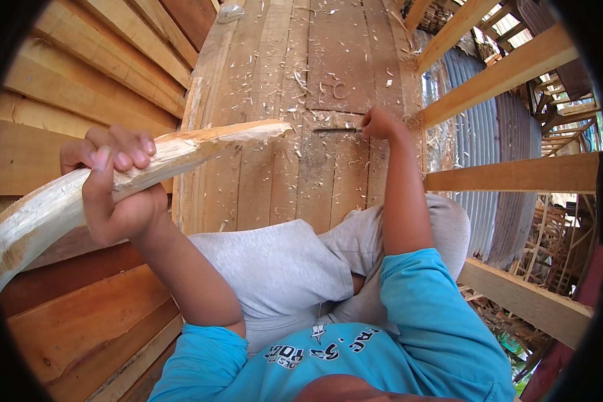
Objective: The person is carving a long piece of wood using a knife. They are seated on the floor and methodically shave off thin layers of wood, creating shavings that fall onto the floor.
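Two hands, both engaged. Left hand [124,213] grips a long, curved, pale wood billet [221,137], fingers over the top, thumb across the near side; billet is raised at the left, its tapered end reaching out above the plank floor [254,194]. Right hand [380,124] is closed at the handle end of a slim dark-bladed knife [337,130], blade pointing left, apart from the billet; cannot tell whether the blade rests on the boards.

Progress (judged): carving well started. Much of the visible face is pale and faceted, and curled wood shavings [301,87] lie scattered over the boards. Remaining: brownish patches along the billet and a ragged tapered tip suggest more trimming and smoothing. Underside hidden and left end runs to the dark rim, so their finish is unknown.
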